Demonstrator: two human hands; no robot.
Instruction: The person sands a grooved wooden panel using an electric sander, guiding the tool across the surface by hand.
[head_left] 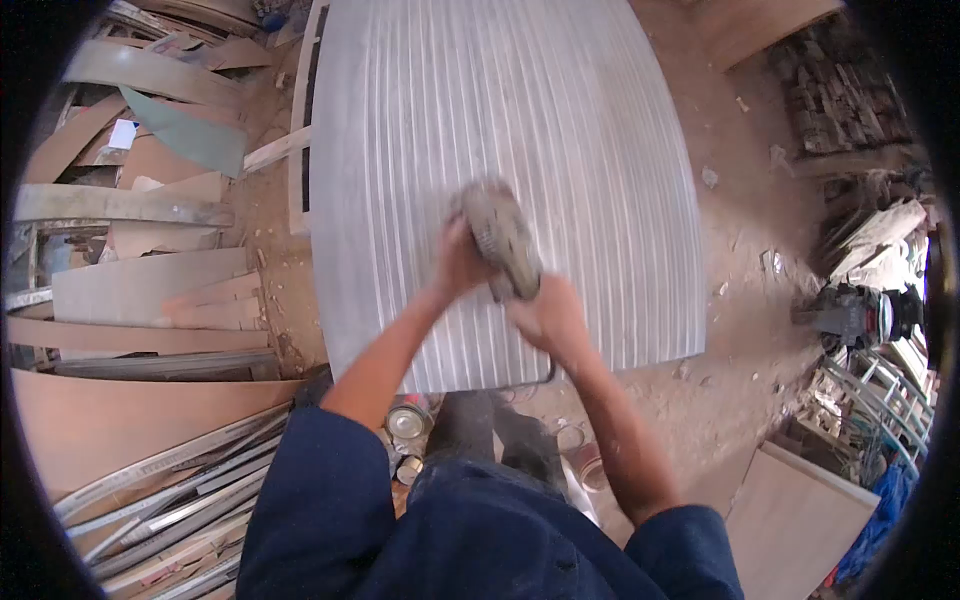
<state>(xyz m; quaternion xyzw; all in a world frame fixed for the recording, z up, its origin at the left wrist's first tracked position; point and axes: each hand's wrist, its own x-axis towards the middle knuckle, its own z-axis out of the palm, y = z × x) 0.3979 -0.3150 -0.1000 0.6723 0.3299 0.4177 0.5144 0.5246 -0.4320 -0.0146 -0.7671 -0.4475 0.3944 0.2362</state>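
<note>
A grey-green handheld power sander, blurred by motion, is over a large panel with pale lengthwise stripes. My left hand is closed around the left side of the sander's front body. My right hand grips its rear end. A dark cord hangs at the panel's near edge, below my right hand. The sander's underside is hidden, so I cannot tell how it meets the panel.
Wood strips and boards are piled on the left, with long thin strips nearer me. Cans stand by my feet. On the right lie scrap wood, a dark machine and a leaning board.
</note>
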